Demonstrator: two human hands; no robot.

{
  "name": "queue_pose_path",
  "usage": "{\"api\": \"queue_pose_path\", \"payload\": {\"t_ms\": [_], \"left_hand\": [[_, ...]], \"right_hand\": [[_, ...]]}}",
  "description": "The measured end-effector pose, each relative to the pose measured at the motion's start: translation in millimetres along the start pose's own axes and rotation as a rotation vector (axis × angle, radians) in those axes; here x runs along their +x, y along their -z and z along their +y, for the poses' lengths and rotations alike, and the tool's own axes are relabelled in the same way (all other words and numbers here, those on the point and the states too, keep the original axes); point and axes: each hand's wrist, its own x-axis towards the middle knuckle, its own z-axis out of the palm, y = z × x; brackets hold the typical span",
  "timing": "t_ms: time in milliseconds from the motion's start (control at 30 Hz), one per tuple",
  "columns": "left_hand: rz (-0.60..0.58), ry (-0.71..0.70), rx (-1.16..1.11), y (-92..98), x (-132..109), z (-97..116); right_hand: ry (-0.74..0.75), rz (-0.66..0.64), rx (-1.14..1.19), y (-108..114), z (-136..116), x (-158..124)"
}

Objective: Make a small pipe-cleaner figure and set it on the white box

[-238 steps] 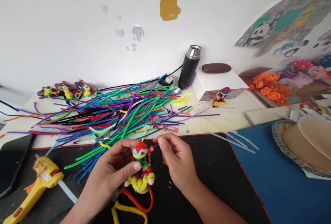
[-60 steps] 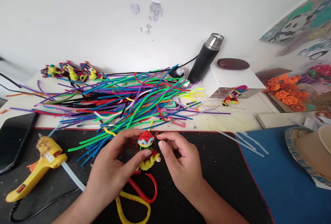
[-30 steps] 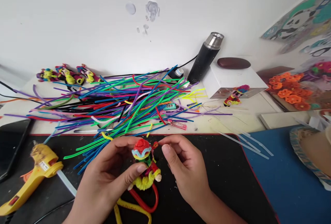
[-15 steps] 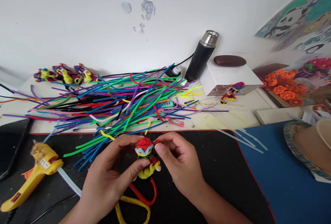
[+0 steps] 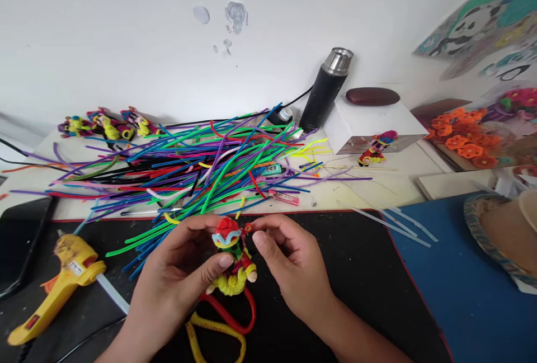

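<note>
While our left hand (image 5: 176, 279) wraps around the small pipe-cleaner figure (image 5: 230, 265) with its red cap, pale blue brim and fuzzy yellow legs, the thumb presses across its middle and the fingers (image 5: 191, 234) curl behind it, holding it upright just above the black bench mat (image 5: 356, 273). Our right hand (image 5: 293, 273) sits close beside it, thumb and forefinger narrowed to a pinch on a tiny red tuft (image 5: 248, 228) that touches the side of the figure's head.

Directly under the figure lie red-and-yellow-handled scissors (image 5: 226, 324), flat on the mat. To the left rests a yellow hot glue gun (image 5: 62, 284) with a clear stick in its back end, and a dark flat screen (image 5: 19, 240) lies at the left edge.

Beyond the mat, a broad heap of multicoloured pipe cleaners (image 5: 201, 161) spreads over the white bench (image 5: 377, 189), with a pink lighter (image 5: 285, 197) at its near edge. A row of finished pipe-cleaner figures (image 5: 104, 125) stands against the wall at the far left. A black steel-capped flask (image 5: 325, 92) stands beside a white box (image 5: 369, 125) that carries a brown oval case (image 5: 372, 96); another small colourful figure (image 5: 375, 149) lies in front of the box. Clear glue sticks (image 5: 390, 220) lie near a blue mat (image 5: 461, 279), where a straw hat (image 5: 507, 234) sits.
</note>
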Motion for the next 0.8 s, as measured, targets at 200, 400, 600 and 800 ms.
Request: {"api": "queue_pose_path", "payload": {"t_ms": [200, 400, 600, 800], "left_hand": [[-0.01, -0.013, 0.053, -0.2, -1.3, -1.7], [-0.017, -0.025, 0.086, -2.4, -0.5, -0.9], [-0.01, -0.031, 0.085, -3.8, -0.3, 0.1], [-0.032, -0.002, 0.074, -2.0, -1.5, -2.0]], "right_hand": [[0.013, 0.01, 0.032, 0.0, 0.1, 1.7], [0.028, 0.012, 0.024, 0.4, -1.7, 1.9], [0.028, 0.014, 0.01, 0.7, -1.5, 2.9], [0.029, 0.011, -0.019, 0.2, -2.7, 2.4]]}}
